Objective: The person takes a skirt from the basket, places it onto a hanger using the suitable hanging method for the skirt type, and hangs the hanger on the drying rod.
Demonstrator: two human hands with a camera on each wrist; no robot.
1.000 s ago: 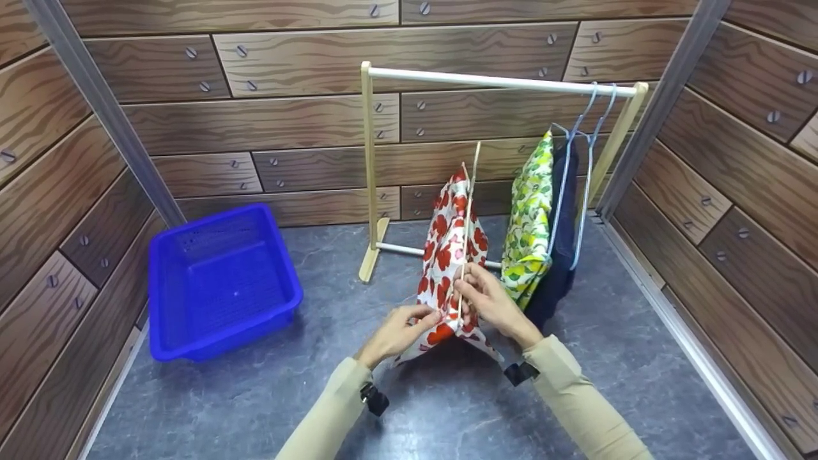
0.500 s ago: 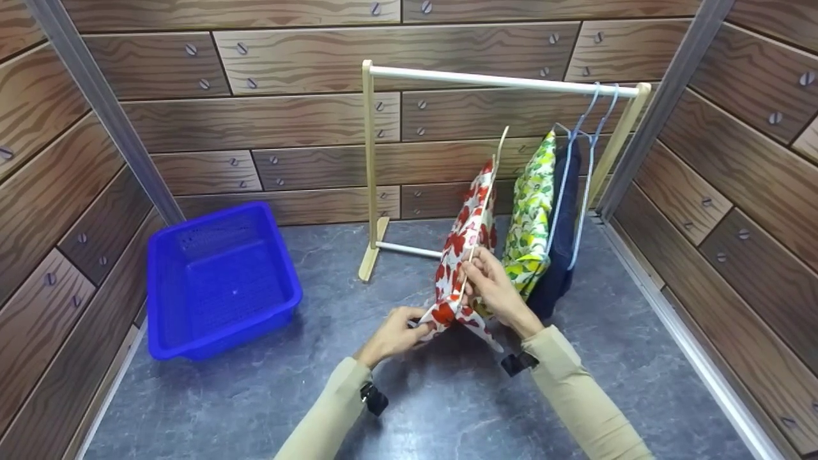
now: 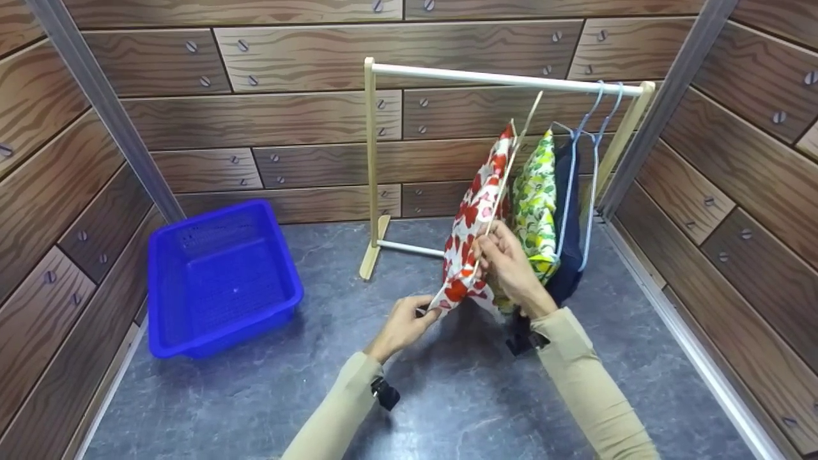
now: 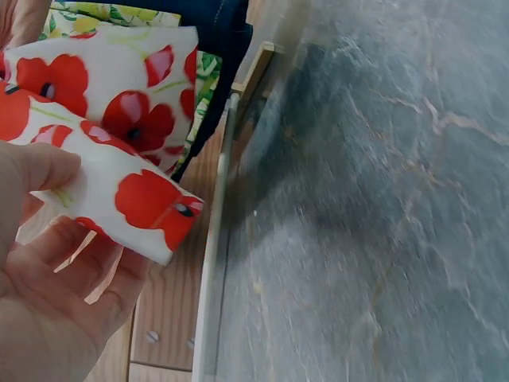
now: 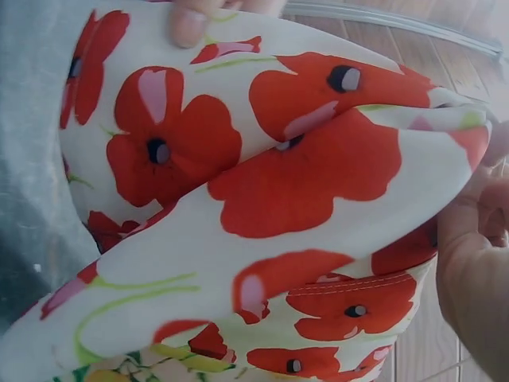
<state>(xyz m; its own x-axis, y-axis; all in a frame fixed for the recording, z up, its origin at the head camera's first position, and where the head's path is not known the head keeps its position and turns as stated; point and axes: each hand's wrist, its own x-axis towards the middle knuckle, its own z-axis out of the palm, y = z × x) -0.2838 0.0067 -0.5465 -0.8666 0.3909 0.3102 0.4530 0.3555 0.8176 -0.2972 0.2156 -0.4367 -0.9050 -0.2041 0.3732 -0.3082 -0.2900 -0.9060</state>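
A white garment printed with red flowers [image 3: 470, 220] hangs upright in the head view, left of the other clothes. A thin pale rod [image 3: 523, 137] runs along its right side, like a hanger seen edge-on. My right hand [image 3: 511, 262] pinches this rod low down, against the cloth. My left hand [image 3: 406, 322] holds the garment's lower left corner. In the left wrist view, the thumb [image 4: 52, 165] lies over the folded cloth with fingers beneath. Flowered cloth [image 5: 310, 179] fills most of the right wrist view, where the right hand's grip is partly hidden.
A rack with a white rail [image 3: 466, 75] stands behind. At its right, two blue hangers [image 3: 575, 160] hang near a yellow-green lemon-print garment [image 3: 537, 191] and a dark navy garment [image 3: 569, 255]. A blue plastic basket [image 3: 223, 287] sits on the floor at left.
The flowered garment and pale rod have risen and shifted right, with the rod's top nearing the rail. My right hand has gone up with them; my left hand has moved from the front to the lower corner.
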